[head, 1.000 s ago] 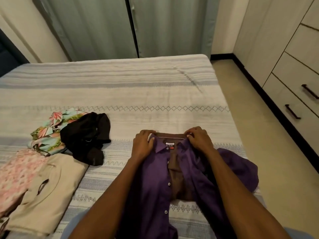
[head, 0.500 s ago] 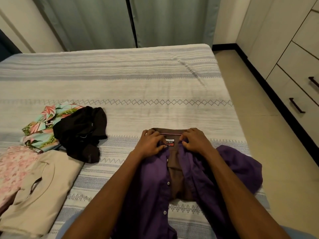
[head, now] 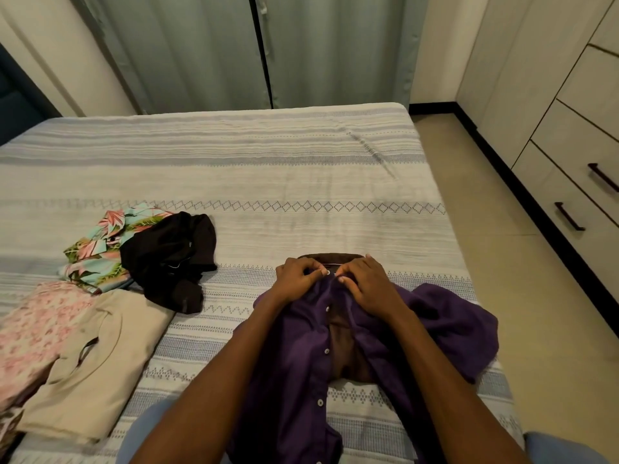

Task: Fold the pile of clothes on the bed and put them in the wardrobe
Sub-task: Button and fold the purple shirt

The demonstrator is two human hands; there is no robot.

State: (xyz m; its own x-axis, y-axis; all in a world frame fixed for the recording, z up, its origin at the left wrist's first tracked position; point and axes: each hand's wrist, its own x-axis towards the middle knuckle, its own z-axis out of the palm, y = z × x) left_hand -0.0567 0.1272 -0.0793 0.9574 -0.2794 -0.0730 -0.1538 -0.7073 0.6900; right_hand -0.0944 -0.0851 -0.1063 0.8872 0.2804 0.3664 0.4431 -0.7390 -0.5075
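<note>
Head view: lying spread on the bed (head: 301, 169), right of the black garment (head: 169, 259), purple shirt (head: 294, 346). Both left hand (head: 296, 277) and right hand (head: 366, 283) pinching its collar, fingers curled, seemingly fastening the top button. Risking a slipped button, placket misaligning, fabric bunching before folding.

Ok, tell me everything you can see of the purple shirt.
The purple shirt lies face up on the bed, collar away from the person. It looks like thin woven cloth, with white buttons, a brown lining and a rumpled sleeve. It hangs open below the neck. The left hand and right hand pinch its collar together.
</note>
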